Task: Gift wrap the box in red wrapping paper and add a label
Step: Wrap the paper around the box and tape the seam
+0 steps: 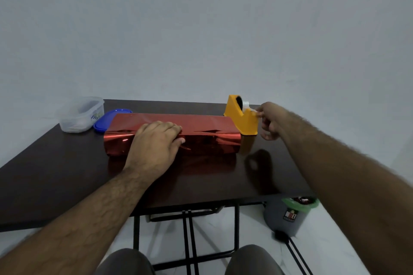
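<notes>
Yellow tape dispenser (242, 117) touches wrapped box (207, 131); blue lid (107, 118) behind.

Shiny red wrapping paper (169, 123); yellow tape dispenser (242, 118); blue lid (109, 118); dark brown table (67, 163).

Dark table with clutter along its far half and open room near the person.

The red-wrapped box (172, 134) spans the middle, with the left hand (154, 143) flat on top. A yellow tape dispenser (242, 118) stands touching its right end, the right hand (271, 119) at the dispenser's cutter. At far left a clear container (81, 114) and a blue lid (107, 119) crowd the box's corner. The table (55, 174) lies bare in front of the box and at near left.
</notes>
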Action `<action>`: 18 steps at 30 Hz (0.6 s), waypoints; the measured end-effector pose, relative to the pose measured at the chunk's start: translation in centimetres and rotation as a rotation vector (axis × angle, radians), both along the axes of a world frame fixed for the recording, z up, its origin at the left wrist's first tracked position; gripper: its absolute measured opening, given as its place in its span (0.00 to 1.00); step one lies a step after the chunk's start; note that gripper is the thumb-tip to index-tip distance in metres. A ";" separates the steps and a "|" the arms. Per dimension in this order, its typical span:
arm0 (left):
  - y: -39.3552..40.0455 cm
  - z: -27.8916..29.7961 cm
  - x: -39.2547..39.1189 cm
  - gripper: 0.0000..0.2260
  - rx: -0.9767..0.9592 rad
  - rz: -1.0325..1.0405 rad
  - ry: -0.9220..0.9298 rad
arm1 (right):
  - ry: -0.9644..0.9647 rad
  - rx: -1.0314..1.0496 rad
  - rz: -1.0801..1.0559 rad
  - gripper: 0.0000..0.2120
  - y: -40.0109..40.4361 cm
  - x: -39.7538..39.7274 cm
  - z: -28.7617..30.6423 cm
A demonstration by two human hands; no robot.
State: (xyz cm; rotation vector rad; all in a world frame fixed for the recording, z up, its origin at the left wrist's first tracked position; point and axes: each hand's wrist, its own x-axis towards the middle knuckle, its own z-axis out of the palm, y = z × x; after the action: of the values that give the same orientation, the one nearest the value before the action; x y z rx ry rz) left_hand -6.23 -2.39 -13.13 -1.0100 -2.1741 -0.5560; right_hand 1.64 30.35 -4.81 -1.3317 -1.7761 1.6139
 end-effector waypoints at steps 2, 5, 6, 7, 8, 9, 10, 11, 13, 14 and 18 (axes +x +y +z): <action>0.0 0.0 0.1 0.15 -0.002 0.002 -0.005 | 0.046 0.052 -0.026 0.05 0.4 0.1 -1.3; 0.0 0.1 0.0 0.16 -0.012 0.008 -0.013 | 0.141 0.144 -0.071 0.10 1.1 -0.3 -3.2; 0.0 0.1 0.0 0.16 -0.014 0.011 -0.014 | 0.162 0.180 -0.079 0.15 1.3 -0.6 -3.8; 0.0 0.1 0.0 0.16 -0.016 0.013 -0.012 | 0.174 0.205 -0.090 0.19 1.4 -0.8 -4.2; 0.0 0.1 -0.1 0.16 -0.017 0.015 -0.008 | 0.174 0.219 -0.100 0.20 1.4 -1.0 -4.6; 0.1 0.0 -0.2 0.16 -0.021 0.016 -0.004 | 0.162 0.227 -0.100 0.19 1.4 -1.2 -5.1; 0.1 0.0 -0.2 0.16 -0.025 0.016 -0.003 | 0.125 0.251 -0.087 0.16 1.4 -1.3 -5.7; 0.1 -0.1 -0.3 0.16 -0.026 0.017 -0.003 | 0.066 0.292 -0.069 0.10 0.9 -1.3 -6.3; 0.1 -0.2 -0.4 0.16 -0.028 0.017 -0.003 | 0.050 0.377 -0.050 0.05 0.4 -1.2 -7.4; 0.2 -0.2 -0.4 0.16 -0.031 0.015 -0.003 | 0.090 0.384 -0.058 0.06 0.4 -1.0 -7.7; 0.2 -0.4 -0.5 0.16 -0.037 0.015 -0.012 | 0.370 0.347 -0.095 0.05 -0.3 0.4 -7.3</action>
State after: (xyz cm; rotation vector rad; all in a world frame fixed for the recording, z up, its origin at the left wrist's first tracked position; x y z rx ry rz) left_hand -6.75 -2.17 -13.51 -1.0109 -2.2083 -0.5184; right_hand 2.08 30.10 -12.10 -0.8802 -1.6420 1.3217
